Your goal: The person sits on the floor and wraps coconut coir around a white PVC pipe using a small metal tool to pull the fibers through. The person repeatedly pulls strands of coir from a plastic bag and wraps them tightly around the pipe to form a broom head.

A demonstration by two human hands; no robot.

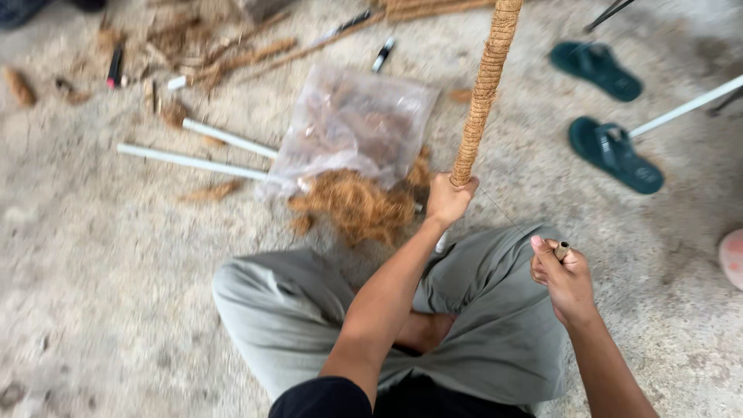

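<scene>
I sit cross-legged on a concrete floor in grey trousers. My left hand (pixel 449 199) grips the lower end of a long pole wrapped in brown coir rope (pixel 484 93), which rises up and out of the top of the view. My right hand (pixel 563 275) is closed around a small spool or stick (pixel 562 250), held over my right knee. A thin thread (pixel 499 207) runs taut from the pole towards that hand. A heap of loose brown coir fibre (pixel 356 205) lies just in front of my legs.
A clear plastic bag (pixel 352 124) holds more fibre behind the heap. Two white pipes (pixel 190 161) lie at the left, with wood scraps and markers (pixel 114 66) beyond. Two green sandals (pixel 615 153) and another white pipe (pixel 685 107) are at the right.
</scene>
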